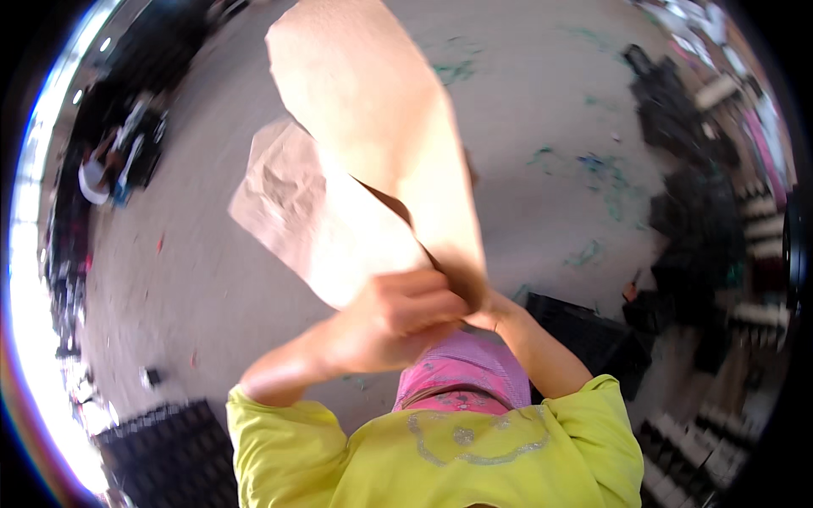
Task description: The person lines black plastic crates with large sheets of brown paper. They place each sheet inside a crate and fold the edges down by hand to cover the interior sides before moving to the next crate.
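Note:
Two large pieces of brown paper (364,93), perhaps parts of one folded sheet or bag, fan out up and away from my hands. The left piece (284,186) is creased near its far end. My left hand (406,309) is closed in a fist around the gathered near end of the paper. Just beside it, my right hand (484,311) is mostly hidden behind the paper, and its fingers do not show. Both hands are close together in front of my chest.
A black crate (584,339) stands to the right on the concrete floor (533,245). Another dark crate (169,457) is at the lower left. Green scraps (610,186) lie scattered on the floor. Dark stacks line both sides, and a person (97,178) is at the far left.

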The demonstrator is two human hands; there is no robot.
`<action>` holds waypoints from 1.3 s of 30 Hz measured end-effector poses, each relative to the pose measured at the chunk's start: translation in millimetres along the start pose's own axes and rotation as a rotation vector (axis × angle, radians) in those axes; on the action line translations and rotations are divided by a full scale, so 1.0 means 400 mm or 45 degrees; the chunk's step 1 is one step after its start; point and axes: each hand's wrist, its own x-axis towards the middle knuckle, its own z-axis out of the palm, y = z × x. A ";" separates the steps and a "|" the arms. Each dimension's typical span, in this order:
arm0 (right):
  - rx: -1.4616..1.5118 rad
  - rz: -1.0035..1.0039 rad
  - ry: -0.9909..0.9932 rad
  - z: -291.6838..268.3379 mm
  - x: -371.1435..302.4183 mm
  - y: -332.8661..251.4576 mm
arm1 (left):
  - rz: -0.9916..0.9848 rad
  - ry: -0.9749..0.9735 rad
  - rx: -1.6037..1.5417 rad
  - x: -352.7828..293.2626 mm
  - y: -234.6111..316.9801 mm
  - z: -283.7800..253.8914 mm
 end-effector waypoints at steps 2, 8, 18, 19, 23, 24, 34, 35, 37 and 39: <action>0.100 -0.166 0.007 -0.034 -0.143 0.004 | 0.187 -0.146 -0.224 0.059 0.053 0.136; 0.188 -0.499 0.093 -0.249 -0.619 0.202 | 0.437 -0.402 -0.585 0.166 0.326 0.493; 0.112 -0.952 0.349 -0.112 -1.159 0.561 | 0.349 0.105 -0.450 0.208 0.625 0.876; 0.044 -1.000 0.368 -0.084 -1.200 0.570 | 0.390 0.169 -0.467 0.228 0.632 0.919; 0.072 -1.068 0.780 0.003 -1.197 0.545 | 0.116 0.207 -0.771 0.297 0.653 1.028; -0.148 -1.062 0.977 -0.019 -1.169 0.539 | 0.093 0.198 -0.824 0.309 0.670 1.048; 0.168 -0.903 1.118 -0.206 -1.121 0.583 | -0.168 0.312 -0.853 0.624 0.536 1.161; 0.320 -0.906 1.089 -0.207 -1.138 0.599 | -0.291 0.329 -0.935 0.659 0.491 1.177; 0.455 -0.959 1.031 -0.210 -1.128 0.624 | -0.557 0.308 -1.094 0.712 0.401 1.230; -0.284 -0.841 1.415 -0.235 -1.071 0.656 | -0.782 0.312 -1.228 0.739 0.356 1.292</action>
